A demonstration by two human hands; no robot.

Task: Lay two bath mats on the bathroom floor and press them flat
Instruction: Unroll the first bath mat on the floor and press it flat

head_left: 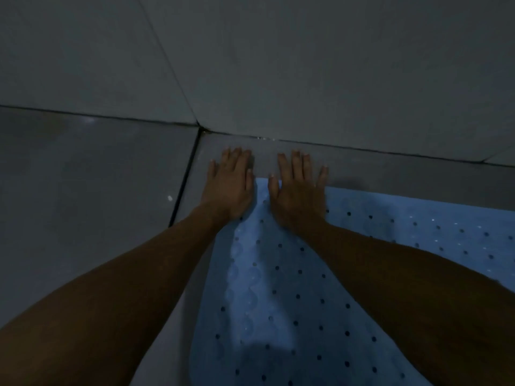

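Observation:
A light blue bath mat (278, 296) dotted with small round holes lies on the grey tiled floor (92, 185), its far corner close to the wall. My left hand (230, 182) rests palm down with fingers spread at the mat's far left corner, its fingertips on bare tile. My right hand (299, 190) lies flat beside it, palm on the mat's far edge and fingers reaching past it onto the tile. Neither hand holds anything. Only one mat is in view, and my forearms cover part of it.
A grey tiled wall (306, 65) rises just beyond my fingertips, meeting the floor along a dark joint. A dark grout line (185, 176) runs across the floor left of the mat. The light is dim.

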